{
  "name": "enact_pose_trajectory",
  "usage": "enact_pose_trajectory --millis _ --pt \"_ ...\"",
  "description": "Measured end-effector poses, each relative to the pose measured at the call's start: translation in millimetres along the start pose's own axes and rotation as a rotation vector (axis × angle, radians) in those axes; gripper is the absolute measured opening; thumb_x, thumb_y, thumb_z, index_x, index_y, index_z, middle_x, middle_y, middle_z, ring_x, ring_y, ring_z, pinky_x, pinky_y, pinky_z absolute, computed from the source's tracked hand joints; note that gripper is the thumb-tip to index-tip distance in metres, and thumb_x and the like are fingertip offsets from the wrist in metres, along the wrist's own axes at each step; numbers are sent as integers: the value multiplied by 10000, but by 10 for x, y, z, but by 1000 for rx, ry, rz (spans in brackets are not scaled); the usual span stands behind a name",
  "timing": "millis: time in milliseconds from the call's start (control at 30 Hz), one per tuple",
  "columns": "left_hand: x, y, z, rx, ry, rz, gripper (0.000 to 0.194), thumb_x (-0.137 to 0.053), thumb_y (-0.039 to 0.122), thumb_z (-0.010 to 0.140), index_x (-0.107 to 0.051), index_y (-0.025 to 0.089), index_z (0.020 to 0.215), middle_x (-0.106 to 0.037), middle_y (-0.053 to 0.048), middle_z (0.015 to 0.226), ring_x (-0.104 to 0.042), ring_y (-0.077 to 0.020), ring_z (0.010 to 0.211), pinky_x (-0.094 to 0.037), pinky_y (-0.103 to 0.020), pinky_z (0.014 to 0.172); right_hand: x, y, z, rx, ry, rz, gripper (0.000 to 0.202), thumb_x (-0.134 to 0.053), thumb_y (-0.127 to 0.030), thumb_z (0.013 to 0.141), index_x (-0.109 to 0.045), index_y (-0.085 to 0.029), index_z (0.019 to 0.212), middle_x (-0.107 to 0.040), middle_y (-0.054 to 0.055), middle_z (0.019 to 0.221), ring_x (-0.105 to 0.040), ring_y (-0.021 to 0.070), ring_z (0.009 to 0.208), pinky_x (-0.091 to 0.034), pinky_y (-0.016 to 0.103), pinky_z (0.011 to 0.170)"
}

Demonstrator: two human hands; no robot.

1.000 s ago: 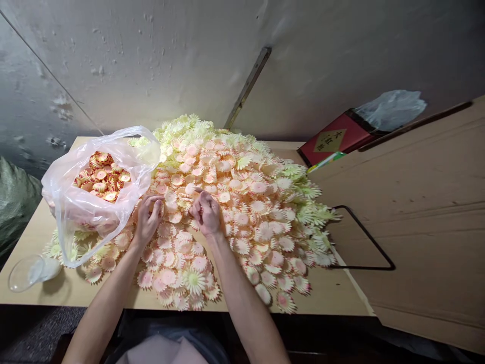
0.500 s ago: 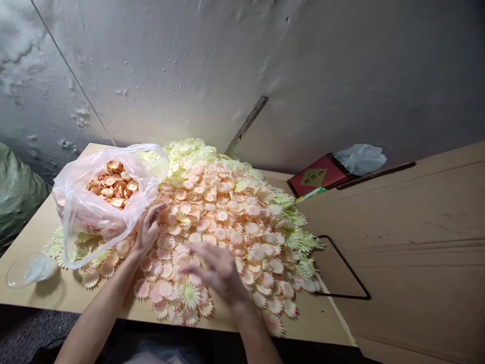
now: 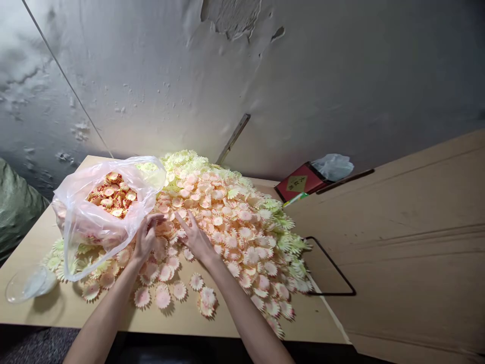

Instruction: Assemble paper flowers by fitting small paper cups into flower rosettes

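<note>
- Right hand (image 3: 193, 240): I read fingers spread wide, nothing visibly held. Left hand (image 3: 146, 240): fingers loosely bent beside the bag; I cannot tell whether anything is pinched.
- Reference: clock face centred on the artificial-flower petal pile (image 3: 246, 217), 12 toward the wall (image 3: 170, 91). Both hands work its 9 o'clock flank.
- Hazard: loose petal discs (image 3: 162, 296) at 7 o'clock lie near the tabletop (image 3: 178, 323) edge; I judge a forearm sweep could drop them.
- Hazard: the pile is loosely layered; raking its base could cause a slide.
- Hazard: the plastic carrier bag (image 3: 91, 227), 9–10 o'clock, droops a handle loop over petals; a snagging wrist could tip its red-edged florets (image 3: 113, 197).
- Hazard: a clear cup (image 3: 30, 283), between 8 and 9, could be knocked by dragging the bag.
- Marking: red tin (image 3: 312, 177), 2 o'clock; its gold diamond label (image 3: 297, 183) appears to begin 大红, the last character unclear to me.
</note>
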State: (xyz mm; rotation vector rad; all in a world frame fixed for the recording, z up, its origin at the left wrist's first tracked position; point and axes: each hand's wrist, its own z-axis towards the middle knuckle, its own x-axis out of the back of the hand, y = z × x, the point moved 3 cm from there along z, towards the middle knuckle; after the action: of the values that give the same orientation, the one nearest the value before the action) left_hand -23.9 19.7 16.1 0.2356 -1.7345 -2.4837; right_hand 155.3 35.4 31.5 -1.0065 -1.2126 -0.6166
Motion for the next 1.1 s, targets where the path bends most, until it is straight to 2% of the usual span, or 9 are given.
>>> enact_pose_trajectory --millis 233,367,500,667,767,900,933,1000,1100 --pt "22 38 -2 -51 32 106 254 -421 239 910 -661 172 963 -668 -59 895 -626 -165 824 -496 -318 793 283 52 372 -11 101 53 523 -306 31 859 -633 -193 1200 -632 138 1121 -656 177 784 -553 302 671" --pt "17 12 1 -58 13 88 256 -410 215 905 -654 175 973 -659 -59 890 -615 -164 809 -495 -312 765 978 259 642 18 446 200 349 -515 -255 929 -610 -202 1261 -635 146 1159 -631 260 1008 -555 433 863" --pt "20 -30 10 -38 4 54 254 -416 203 884 -653 173 969 -661 -62 910 -625 -167 819 -499 -312 769 1601 563 788 -77 748 248 901 -782 -538 671 -462 -131 1409 -567 206 1321 -496 375 1264 -431 519 1041" --pt "9 9 17 -7 4 39 236 -431 201 873 -646 172 965 -663 -63 914 -627 -166 820 -502 -312 776 1795 683 396 -162 953 429 722 -730 -618 679 -662 -85 1160 -685 197 1141 -635 327 1096 -474 472 990" --pt "-14 43 18 29 1 -9 216 -453 216 873 -632 171 984 -663 -53 875 -624 -162 788 -503 -304 752 1572 498 -38 -100 588 557 398 -678 -528 781 -745 -146 873 -745 121 886 -691 226 795 -558 387 797" --pt "-32 53 23 66 25 -74 205 -455 202 864 -636 178 956 -651 -42 868 -608 -154 780 -494 -283 722 849 120 -721 125 -588 818 285 -668 -448 811 -764 -183 848 -748 67 800 -671 149 618 -547 264 590" --pt "-36 46 25 73 24 -91 202 -456 196 859 -639 180 942 -646 -40 872 -601 -151 775 -489 -276 706 687 77 -861 153 -758 866 285 -699 -445 781 -763 -175 846 -745 62 790 -683 151 635 -545 251 595" --pt "-42 26 25 87 12 -113 186 -471 205 857 -645 183 921 -636 -33 865 -584 -144 749 -476 -265 674 413 71 -993 142 -927 922 323 -734 -454 742 -751 -145 833 -729 55 746 -689 145 642 -543 235 619" --pt "-50 -3 17 100 -2 -100 157 -528 267 871 -651 185 925 -628 -22 834 -570 -135 731 -466 -257 676 175 202 -791 -68 -701 1108 401 -700 -503 770 -702 -130 918 -716 63 787 -696 143 690 -554 252 651"
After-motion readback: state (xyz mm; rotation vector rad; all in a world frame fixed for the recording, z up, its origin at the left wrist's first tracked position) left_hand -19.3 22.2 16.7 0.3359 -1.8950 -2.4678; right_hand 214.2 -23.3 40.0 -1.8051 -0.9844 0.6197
